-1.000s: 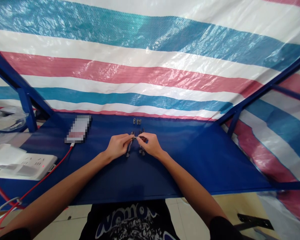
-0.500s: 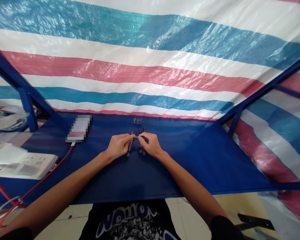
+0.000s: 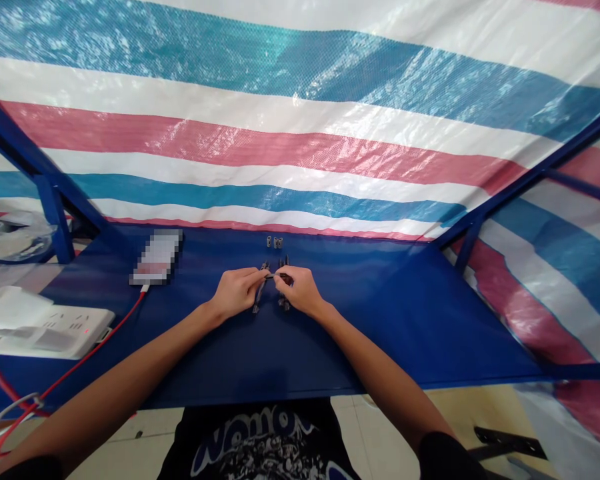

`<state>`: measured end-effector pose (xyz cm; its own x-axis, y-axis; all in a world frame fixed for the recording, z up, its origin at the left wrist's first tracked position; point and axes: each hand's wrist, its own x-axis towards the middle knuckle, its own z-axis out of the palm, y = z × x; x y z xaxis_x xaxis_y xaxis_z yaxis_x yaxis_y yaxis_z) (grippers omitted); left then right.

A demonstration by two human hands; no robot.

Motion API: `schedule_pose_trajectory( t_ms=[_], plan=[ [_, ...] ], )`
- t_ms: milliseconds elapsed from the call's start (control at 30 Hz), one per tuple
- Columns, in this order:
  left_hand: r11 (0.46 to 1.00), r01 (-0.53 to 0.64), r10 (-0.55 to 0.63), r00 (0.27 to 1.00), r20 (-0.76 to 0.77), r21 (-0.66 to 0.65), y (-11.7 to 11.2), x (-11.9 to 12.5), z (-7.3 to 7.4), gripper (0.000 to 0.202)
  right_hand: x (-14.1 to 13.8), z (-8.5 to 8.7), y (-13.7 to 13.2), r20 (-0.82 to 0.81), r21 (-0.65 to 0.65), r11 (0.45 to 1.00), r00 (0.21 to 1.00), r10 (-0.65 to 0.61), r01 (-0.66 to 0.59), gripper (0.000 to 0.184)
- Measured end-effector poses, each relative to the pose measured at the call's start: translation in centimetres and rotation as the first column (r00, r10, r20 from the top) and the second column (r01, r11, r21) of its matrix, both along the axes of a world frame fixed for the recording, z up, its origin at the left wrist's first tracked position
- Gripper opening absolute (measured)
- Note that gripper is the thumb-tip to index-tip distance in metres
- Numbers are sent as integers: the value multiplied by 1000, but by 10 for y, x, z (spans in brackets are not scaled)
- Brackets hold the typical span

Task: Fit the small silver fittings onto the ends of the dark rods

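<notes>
Above the middle of the blue table, my left hand [image 3: 237, 291] and my right hand [image 3: 301, 289] meet, fingertips pinched on a small, thin dark rod-like piece [image 3: 271, 276]. One end is in each hand; its exact kind is too small to make out. Beneath and beside the fingers lie two groups of slim dark metal parts: a left group [image 3: 258, 304] and a right group [image 3: 284, 305], both partly covered by the hands. Behind them stand small grey metal sleeves [image 3: 279, 243], one a little apart to the left.
A phone-like device [image 3: 157, 257] with a red cable [image 3: 123, 321] lies at the left. Nearer stands a white power strip [image 3: 75, 327] with plastic on it. Blue frame bars [image 3: 500, 203] and a striped sheet [image 3: 300, 147] enclose the back of the table [image 3: 410, 313].
My right fingers have shifted slightly left along the thin piece, closer to my left fingertips. The left hand stays nearly where it was.
</notes>
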<state>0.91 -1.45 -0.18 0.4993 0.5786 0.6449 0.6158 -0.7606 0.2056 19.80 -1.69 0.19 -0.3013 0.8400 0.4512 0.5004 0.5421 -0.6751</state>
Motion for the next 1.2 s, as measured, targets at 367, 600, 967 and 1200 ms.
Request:
schedule_pose_trajectory(
  t_ms=[367, 600, 967, 1200],
  plan=[
    [999, 10, -9, 1000, 30, -37, 3, -2, -3, 27, 1, 3, -1, -10, -15, 1000, 1000, 23, -23, 23],
    [999, 1, 0, 1000, 26, -43, 1, -1, -1, 28, 0, 3, -2, -28, -34, 999, 999, 30, -31, 24],
    [999, -20, 21, 999, 36, -46, 4, -3, 1, 28, -1, 8, -3, -193, -63, 997, 980, -56, 45, 20],
    [1000, 6, -6, 999, 40, -20, 6, -5, -1, 30, 1, 8, -2, -192, -85, 996, 981, 12, -29, 17]
  ],
)
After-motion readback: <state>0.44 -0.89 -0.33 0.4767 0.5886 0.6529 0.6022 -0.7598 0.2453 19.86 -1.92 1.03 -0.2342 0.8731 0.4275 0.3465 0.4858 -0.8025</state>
